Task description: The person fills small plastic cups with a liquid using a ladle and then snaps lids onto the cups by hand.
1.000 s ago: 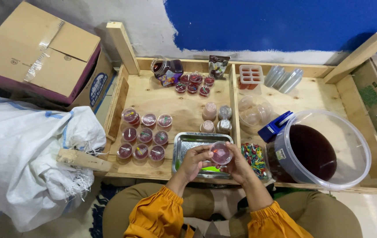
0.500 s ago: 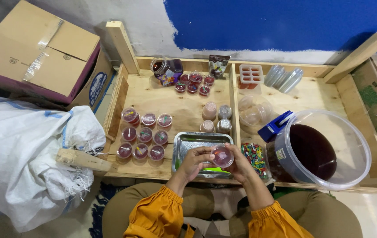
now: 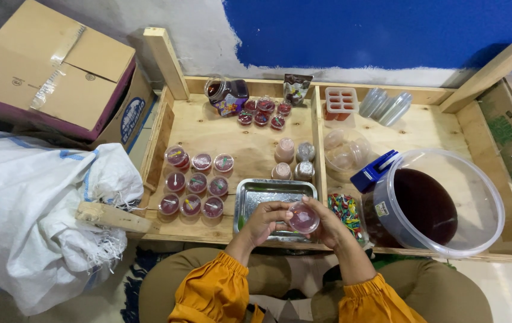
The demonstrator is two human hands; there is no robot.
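A small clear cup (image 3: 303,218) of dark red jelly sat between both hands, held just above the near edge of a steel tray (image 3: 271,192). It was round, with no real long axis; its lidded top faced up and slightly toward the camera. The left hand (image 3: 266,220) had its grip closed around the cup's left side, thumb over the rim, and the right hand (image 3: 328,222) clasped the right side with fingers curled against the lid.

Just right of the hands lay a clear tub of coloured small spoons (image 3: 347,213), and beyond it a large round container (image 3: 436,202) of dark liquid with a blue dispenser (image 3: 373,170) at its rim. To the left of the tray, nine filled cups (image 3: 197,182) stood in three rows on the wooden surface (image 3: 244,146). Farther off stood more cups (image 3: 263,112), a jar (image 3: 226,94) and a red ice mould (image 3: 341,101). A white sack (image 3: 34,209) and a cardboard box (image 3: 58,72) lay at far left.
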